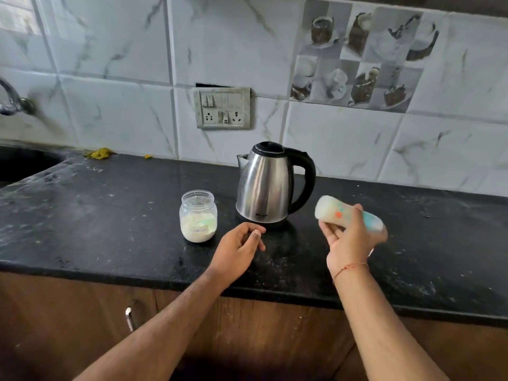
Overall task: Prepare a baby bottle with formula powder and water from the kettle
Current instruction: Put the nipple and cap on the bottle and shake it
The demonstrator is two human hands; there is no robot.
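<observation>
kettle (265, 185) stood on the counter (110, 215) by the wall, jar (198, 215) just left of it and nearer. bottle (346, 214) hung tilted in the right hand (349, 237), right of the kettle. left hand (236, 248) lay before the kettle, between jar and bottle.

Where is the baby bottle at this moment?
In the head view, the bottle is tilted in the right hand, above the counter, just right of the kettle.

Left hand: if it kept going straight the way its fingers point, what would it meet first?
Probably the kettle: the left hand points up-right at its base. The formula jar sits off to its left. Depth is uncertain.
</observation>
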